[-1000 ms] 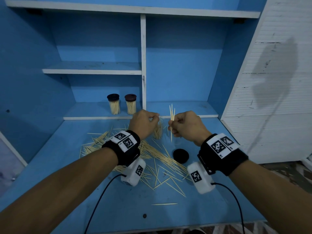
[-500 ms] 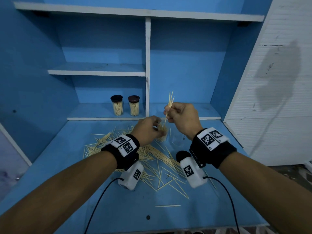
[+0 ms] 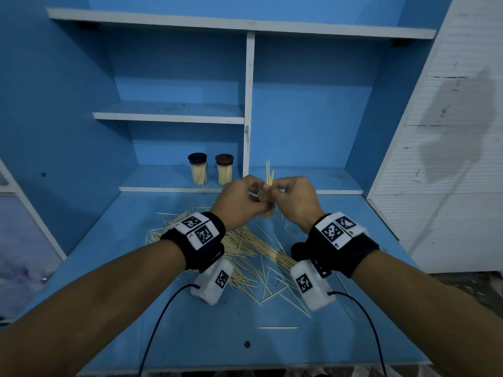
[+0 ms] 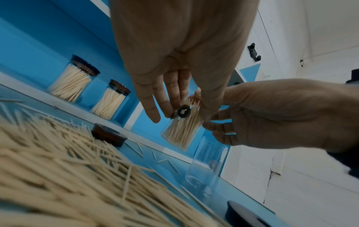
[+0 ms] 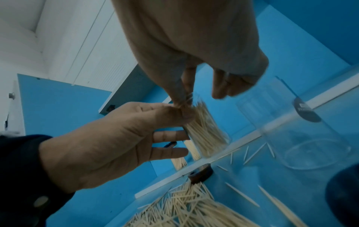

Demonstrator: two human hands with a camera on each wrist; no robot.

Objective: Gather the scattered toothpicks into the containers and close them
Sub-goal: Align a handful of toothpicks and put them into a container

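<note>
My left hand holds a clear container partly filled with toothpicks, thumb and fingers at its upper part. My right hand pinches a small bunch of toothpicks upright just above that container's mouth, thumb and forefinger meeting at the rim. A dense pile of scattered toothpicks covers the blue desk below my wrists. An empty clear container stands beside the held one. A brown lid lies near the pile, and a dark lid lies half hidden by my right wrist.
Two closed, filled containers stand on the low shelf behind the desk. A white divider rises just behind my hands. One stray toothpick lies near the front edge. A white panelled wall borders the right.
My right hand carried the toothpick bunch leftward until it met my left hand at the container's mouth. The left hand kept hold of the container.
</note>
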